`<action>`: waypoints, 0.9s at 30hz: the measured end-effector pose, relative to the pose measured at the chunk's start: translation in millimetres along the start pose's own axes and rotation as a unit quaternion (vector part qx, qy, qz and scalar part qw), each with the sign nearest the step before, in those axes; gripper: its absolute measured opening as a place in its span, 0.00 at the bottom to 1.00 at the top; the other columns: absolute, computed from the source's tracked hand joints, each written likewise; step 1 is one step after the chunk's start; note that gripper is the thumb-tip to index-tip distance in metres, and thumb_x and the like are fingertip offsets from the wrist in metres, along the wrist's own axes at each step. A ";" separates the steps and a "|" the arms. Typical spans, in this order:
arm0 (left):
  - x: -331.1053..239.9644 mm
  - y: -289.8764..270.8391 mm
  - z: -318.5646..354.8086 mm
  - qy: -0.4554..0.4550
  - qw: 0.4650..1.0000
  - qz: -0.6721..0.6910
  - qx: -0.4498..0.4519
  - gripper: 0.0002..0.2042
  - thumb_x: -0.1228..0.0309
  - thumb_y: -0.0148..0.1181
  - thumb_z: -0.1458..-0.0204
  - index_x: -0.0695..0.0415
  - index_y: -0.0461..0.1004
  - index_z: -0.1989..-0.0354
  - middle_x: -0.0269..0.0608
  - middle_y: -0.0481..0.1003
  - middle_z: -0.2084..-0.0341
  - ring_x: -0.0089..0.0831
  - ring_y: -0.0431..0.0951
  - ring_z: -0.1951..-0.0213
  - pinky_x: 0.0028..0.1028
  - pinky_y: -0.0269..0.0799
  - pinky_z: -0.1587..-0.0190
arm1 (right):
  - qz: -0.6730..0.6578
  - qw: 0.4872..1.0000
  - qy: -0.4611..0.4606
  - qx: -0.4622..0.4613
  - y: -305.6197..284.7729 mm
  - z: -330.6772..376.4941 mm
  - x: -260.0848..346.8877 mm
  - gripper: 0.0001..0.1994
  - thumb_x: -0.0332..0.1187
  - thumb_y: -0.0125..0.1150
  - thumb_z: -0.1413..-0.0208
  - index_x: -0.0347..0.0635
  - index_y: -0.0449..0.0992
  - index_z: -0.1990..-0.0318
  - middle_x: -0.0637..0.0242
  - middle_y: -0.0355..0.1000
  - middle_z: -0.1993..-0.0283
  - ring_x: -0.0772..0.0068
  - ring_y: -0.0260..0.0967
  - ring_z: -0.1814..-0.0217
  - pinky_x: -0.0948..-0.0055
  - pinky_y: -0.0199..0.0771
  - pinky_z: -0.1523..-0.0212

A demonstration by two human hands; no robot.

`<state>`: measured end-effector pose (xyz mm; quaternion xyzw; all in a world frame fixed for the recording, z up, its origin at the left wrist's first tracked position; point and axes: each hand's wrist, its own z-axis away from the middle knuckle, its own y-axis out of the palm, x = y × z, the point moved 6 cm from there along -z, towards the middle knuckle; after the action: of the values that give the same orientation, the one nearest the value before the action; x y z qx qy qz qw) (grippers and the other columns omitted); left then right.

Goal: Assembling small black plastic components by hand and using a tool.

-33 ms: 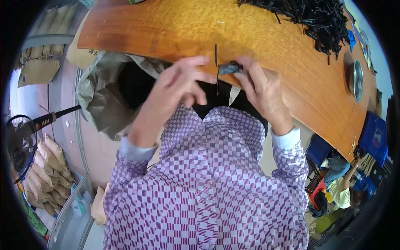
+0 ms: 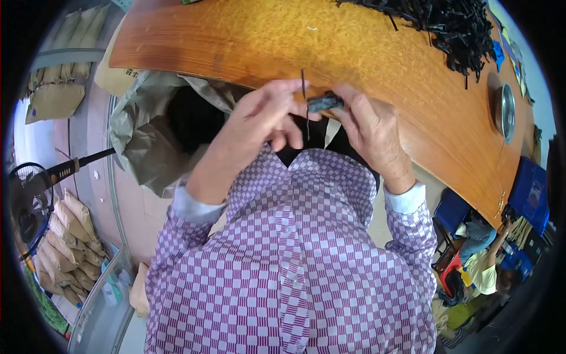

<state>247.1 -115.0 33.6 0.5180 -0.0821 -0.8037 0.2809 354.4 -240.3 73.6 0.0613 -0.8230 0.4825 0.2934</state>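
My right hand (image 2: 374, 127) is closed, thumb and fingers pinching a small black plastic part (image 2: 324, 102) just past the table's near edge. A thin black strip (image 2: 303, 85) stands upright at the part's left end; whether the two are joined I cannot tell. Close to the strip, my left hand (image 2: 256, 121) has its fingers apart and slightly blurred, with the fingertips at or beside it. On the far right of the wooden table (image 2: 236, 44) lies a heap of similar black plastic parts (image 2: 451, 32).
A large grey-brown sack (image 2: 132, 127) with a dark inside gapes left of my lap. A metal bowl (image 2: 504, 112) sits at the table's right. Left are a fan (image 2: 28, 206) and stacked paper sacks (image 2: 68, 248). A person (image 2: 480, 268) is at the lower right.
My left hand has shifted right, nearer the strip and the black part. The strip and the part have dropped slightly. My right hand keeps its grip.
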 end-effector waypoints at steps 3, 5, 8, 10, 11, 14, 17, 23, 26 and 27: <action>14.9 11.5 -15.6 -0.034 0.989 0.083 0.120 0.19 0.62 0.44 0.38 0.65 0.64 0.47 0.47 0.76 0.66 0.22 0.75 0.78 0.14 0.64 0.79 | 0.018 0.999 -0.038 0.018 -5.3 14.7 7.4 0.18 0.25 0.65 0.56 0.39 0.72 0.55 0.61 0.71 0.75 0.61 0.68 0.79 0.68 0.68 0.78; 23.6 22.6 -16.1 -0.054 0.975 0.122 0.180 0.19 0.62 0.46 0.38 0.66 0.64 0.48 0.47 0.76 0.67 0.23 0.76 0.78 0.14 0.67 0.79 | 0.027 0.999 -0.039 0.027 -10.2 25.5 6.3 0.18 0.25 0.65 0.57 0.39 0.72 0.55 0.61 0.71 0.75 0.61 0.69 0.79 0.68 0.68 0.78; 40.5 36.5 -12.6 -0.150 0.944 0.225 0.192 0.17 0.63 0.50 0.40 0.64 0.66 0.50 0.46 0.76 0.68 0.23 0.75 0.79 0.15 0.68 0.78 | 0.044 0.997 -0.047 0.047 -11.8 40.5 2.8 0.19 0.24 0.65 0.59 0.40 0.72 0.55 0.61 0.71 0.74 0.61 0.69 0.78 0.68 0.68 0.78; 45.4 40.0 -12.8 -0.147 0.960 0.174 0.162 0.16 0.65 0.50 0.40 0.62 0.66 0.49 0.46 0.76 0.69 0.23 0.74 0.79 0.16 0.68 0.78 | 0.004 0.999 -0.032 0.031 -9.7 49.2 -3.1 0.19 0.26 0.63 0.54 0.39 0.70 0.52 0.62 0.70 0.75 0.66 0.68 0.79 0.70 0.68 0.78; 46.3 40.3 -14.2 -0.139 0.973 0.126 0.133 0.16 0.67 0.51 0.41 0.61 0.66 0.47 0.47 0.76 0.69 0.23 0.74 0.79 0.17 0.68 0.79 | -0.015 0.999 -0.025 0.022 -9.1 53.0 -5.6 0.19 0.27 0.62 0.52 0.39 0.69 0.50 0.63 0.70 0.75 0.68 0.68 0.79 0.71 0.67 0.78; 38.5 46.6 -16.7 -0.089 0.992 0.005 0.090 0.16 0.71 0.51 0.42 0.60 0.65 0.46 0.46 0.75 0.68 0.22 0.73 0.78 0.18 0.68 0.77 | -0.178 0.975 0.123 -0.049 0.2 66.8 -10.1 0.18 0.32 0.55 0.44 0.39 0.65 0.46 0.67 0.66 0.78 0.76 0.63 0.80 0.76 0.63 0.80; 26.7 55.0 -17.9 -0.002 0.989 -0.132 0.061 0.16 0.76 0.52 0.43 0.59 0.65 0.46 0.43 0.75 0.67 0.21 0.73 0.76 0.18 0.69 0.74 | -0.345 0.905 0.241 -0.063 6.3 76.7 -10.0 0.19 0.36 0.48 0.38 0.39 0.61 0.43 0.70 0.62 0.79 0.82 0.58 0.81 0.80 0.58 0.81; 21.3 73.1 -21.6 0.144 0.961 -0.233 0.032 0.17 0.83 0.53 0.47 0.59 0.67 0.47 0.36 0.74 0.67 0.18 0.73 0.69 0.17 0.70 0.69 | -0.535 0.775 0.334 -0.046 20.6 82.8 -6.6 0.20 0.42 0.37 0.33 0.38 0.57 0.40 0.76 0.55 0.81 0.87 0.50 0.83 0.86 0.49 0.83; 19.6 78.0 -21.6 0.167 0.950 -0.262 0.014 0.17 0.84 0.54 0.48 0.59 0.69 0.49 0.35 0.74 0.67 0.18 0.74 0.68 0.17 0.71 0.68 | -0.533 0.779 0.325 -0.055 23.5 85.0 -8.7 0.20 0.41 0.37 0.33 0.38 0.57 0.40 0.76 0.55 0.81 0.88 0.50 0.83 0.87 0.49 0.83; 18.7 79.3 -20.8 0.171 0.946 -0.274 0.006 0.17 0.84 0.54 0.48 0.59 0.70 0.49 0.35 0.74 0.67 0.18 0.74 0.68 0.17 0.71 0.68 | -0.532 0.782 0.320 -0.056 24.0 85.2 -9.0 0.20 0.41 0.38 0.33 0.38 0.57 0.41 0.76 0.55 0.81 0.88 0.50 0.83 0.87 0.49 0.83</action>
<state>288.7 -187.4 43.0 0.6521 0.1074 -0.7483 0.0570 316.5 -300.0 19.7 0.3145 -0.5440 0.1949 0.7531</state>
